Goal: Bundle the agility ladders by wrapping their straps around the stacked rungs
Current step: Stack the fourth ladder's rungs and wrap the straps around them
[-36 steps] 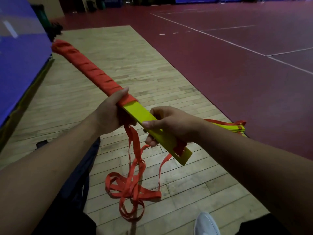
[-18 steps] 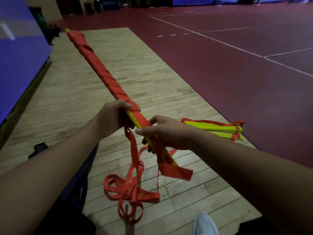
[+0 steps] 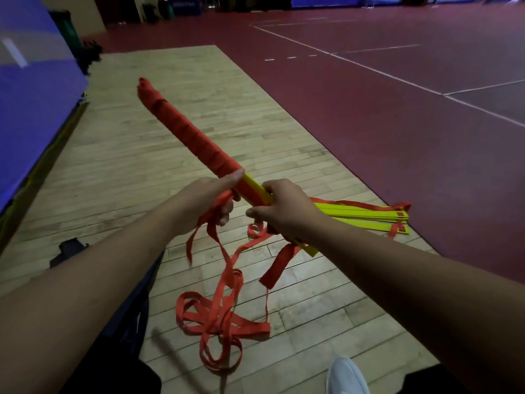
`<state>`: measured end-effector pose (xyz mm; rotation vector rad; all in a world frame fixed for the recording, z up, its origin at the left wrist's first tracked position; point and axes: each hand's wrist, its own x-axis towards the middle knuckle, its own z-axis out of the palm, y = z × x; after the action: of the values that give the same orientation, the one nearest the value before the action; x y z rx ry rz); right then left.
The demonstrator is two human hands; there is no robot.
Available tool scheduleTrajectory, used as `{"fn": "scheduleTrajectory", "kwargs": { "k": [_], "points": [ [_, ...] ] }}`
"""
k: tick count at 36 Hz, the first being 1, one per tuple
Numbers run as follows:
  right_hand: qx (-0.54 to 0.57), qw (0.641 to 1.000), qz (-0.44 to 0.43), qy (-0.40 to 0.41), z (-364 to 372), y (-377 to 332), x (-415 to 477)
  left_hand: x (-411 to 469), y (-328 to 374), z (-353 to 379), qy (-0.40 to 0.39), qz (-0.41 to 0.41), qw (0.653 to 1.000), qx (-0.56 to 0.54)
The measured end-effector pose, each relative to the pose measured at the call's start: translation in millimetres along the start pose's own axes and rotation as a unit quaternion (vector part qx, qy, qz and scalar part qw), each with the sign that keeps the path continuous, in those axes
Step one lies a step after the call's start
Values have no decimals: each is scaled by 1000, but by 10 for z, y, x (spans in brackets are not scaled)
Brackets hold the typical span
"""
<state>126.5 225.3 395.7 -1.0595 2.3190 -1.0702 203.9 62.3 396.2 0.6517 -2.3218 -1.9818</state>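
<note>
Head view: the stacked rungs [image 3: 253,189] run from 11 o'clock, wrapped red, to 5 o'clock, bare yellow. The left hand [image 3: 204,207] clasps the wrap's edge and the strap [image 3: 250,329], which trails toward 6 o'clock. The right hand [image 3: 287,213] grasps the bare stretch, nearer the unwrapped end.

bare forearms [image 3: 99,280], white shoe [image 3: 346,376] (dark trousers [image 3: 119,376])
</note>
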Motion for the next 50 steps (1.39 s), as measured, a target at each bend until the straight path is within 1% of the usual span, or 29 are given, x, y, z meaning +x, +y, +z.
{"fn": "scheduleTrajectory", "kwargs": {
  "k": [2, 5, 7, 9, 11, 15, 19, 21, 23, 26, 29, 32, 34, 36, 38, 40, 41, 43, 44, 45, 47, 50],
  "points": [
    [-27, 999, -25, 1, 47, -26, 2, 15, 8, 48, 46, 7, 999, -9],
    [4, 998, -35, -45, 89, -85, -49, 20, 5, 18, 87, 31, 995, -47],
    [61, 995, -14, -76, 75, -100, -84, 2, 8, -38, 70, 55, 992, -92],
    [135, 986, 27, -93, 22, -107, -99, -16, 12, -88, 28, 75, 989, -122],
    [165, 977, 57, -123, -44, -106, -104, -39, 15, -117, 11, 89, 986, -139],
    [225, 954, 66, -185, -106, -80, -102, -59, 18, -133, -1, 86, 979, -186],
    [299, 936, 53, -176, -161, -101, -112, -69, 47, -148, -23, 66, 982, -175],
    [320, 932, 41, -162, -170, -127, -132, -70, 58, -149, -31, 52, 990, -124],
    [308, 940, 34, -140, -161, -112, -130, -68, 45, -126, -43, 16, 997, -68],
    [237, 967, 32, -87, -126, -66, -99, -73, 36, -52, -42, -12, 999, -24],
    [110, 993, 4, -41, -76, -63, -94, -60, 42, 69, -16, -7, 1000, -24],
    [-32, 999, -34, 11, 2, -28, -79, -19, 17, 186, 27, -10, 999, -23],
    [-52, 998, -42, 15, 38, -17, -78, -3, -6, 192, 33, -4, 998, -52],
    [4, 1000, -28, -6, 24, -35, -89, -5, -16, 114, 13, 12, 996, -85],
    [104, 993, 23, -42, -29, -75, -104, -21, -7, 4, -28, 39, 991, -122],
    [188, 973, 83, -105, -100, -81, -117, -38, 5, -66, -63, 62, 982, -164],
    [213, 962, 97, -141, -136, -74, -126, -50, 15, -79, -66, 74, 979, -178],
    [259, 938, 102, -206, -192, -57, -133, -62, 29, -81, -58, 90, 976, -191],
    [286, 926, 100, -224, -201, -53, -131, -62, 31, -83, -55, 88, 975, -195],
    [309, 918, 96, -227, -205, -55, -119, -61, 32, -97, -56, 81, 975, -199],
    [321, 921, 80, -205, -208, -68, -102, -54, 30, -132, -70, 62, 976, -197],
    [312, 933, 54, -173, -202, -58, -101, -68, 36, -150, -95, 42, 986, -132]
  ]
}}
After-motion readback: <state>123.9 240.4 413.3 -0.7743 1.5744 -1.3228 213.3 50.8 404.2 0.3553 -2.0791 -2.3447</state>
